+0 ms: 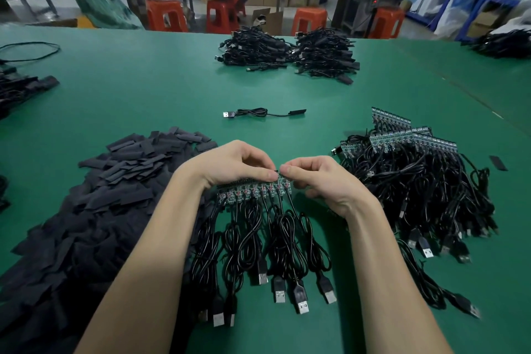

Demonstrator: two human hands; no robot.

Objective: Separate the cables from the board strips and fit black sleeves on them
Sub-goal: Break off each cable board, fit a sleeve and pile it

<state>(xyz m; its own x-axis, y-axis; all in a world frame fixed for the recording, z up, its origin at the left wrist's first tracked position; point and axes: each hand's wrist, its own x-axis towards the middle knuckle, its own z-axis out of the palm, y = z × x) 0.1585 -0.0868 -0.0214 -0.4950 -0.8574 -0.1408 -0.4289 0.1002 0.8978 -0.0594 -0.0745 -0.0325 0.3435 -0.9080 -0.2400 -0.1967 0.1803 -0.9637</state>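
Observation:
A strip of small green boards [250, 191] is held just above the green table [143, 95], with black USB cables [273, 244] hanging from it toward me. My left hand [232, 164] pinches the strip's top edge near its right end. My right hand [321, 181] pinches the rightmost board of the strip, thumb and fingertips close against the left hand's. A large heap of flat black sleeves [94, 204] lies to the left. One cable with a sleeve fitted [264, 113] lies alone beyond my hands.
More board strips with tangled cables [416, 175] are piled at the right. Two bundles of sleeved cables [287, 52] sit at the far edge, another pile [505, 43] at far right. A loose sleeve [498, 163] lies right. Orange stools [166, 16] and a person stand behind.

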